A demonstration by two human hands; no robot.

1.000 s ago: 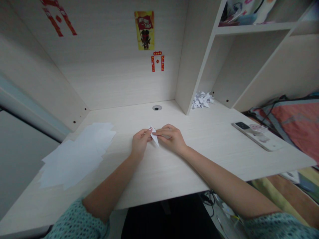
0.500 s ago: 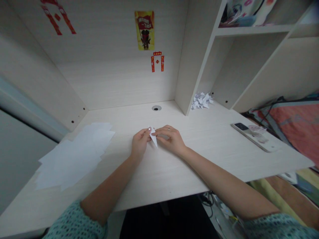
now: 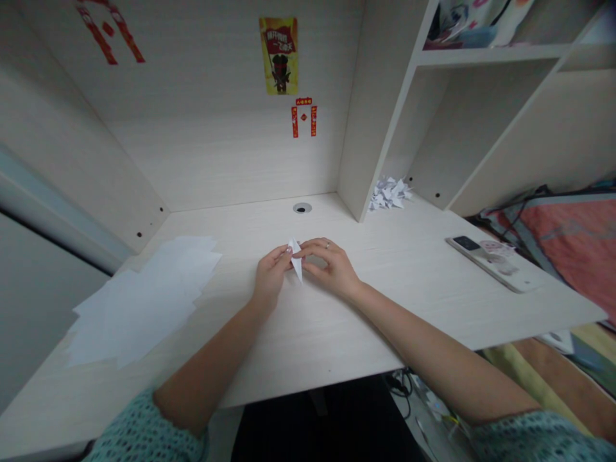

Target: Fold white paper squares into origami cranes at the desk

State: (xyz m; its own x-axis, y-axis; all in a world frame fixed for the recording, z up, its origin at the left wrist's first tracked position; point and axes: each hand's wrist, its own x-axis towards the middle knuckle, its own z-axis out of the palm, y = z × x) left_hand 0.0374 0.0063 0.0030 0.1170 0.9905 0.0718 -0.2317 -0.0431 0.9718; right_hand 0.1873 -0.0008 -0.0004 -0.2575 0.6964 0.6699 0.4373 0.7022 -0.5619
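Note:
A small folded white paper piece [image 3: 296,258], narrow and pointed, stands between my two hands over the middle of the pale wooden desk [image 3: 308,333]. My left hand [image 3: 269,274] pinches its left side with fingers closed. My right hand [image 3: 330,264], wearing a ring, curls its fingers onto the paper's right side. Both forearms reach in from the near edge, sleeves in teal knit.
A spread of white paper sheets [image 3: 139,298] lies on the desk's left. A heap of folded white paper pieces [image 3: 389,192] sits in the shelf corner at back right. A phone [image 3: 495,262] lies at the right. A cable hole [image 3: 302,208] is behind my hands.
The paper piece has turned more upright between my fingers, and my right hand's fingers have shifted slightly on it. Both hands stay in the same spot.

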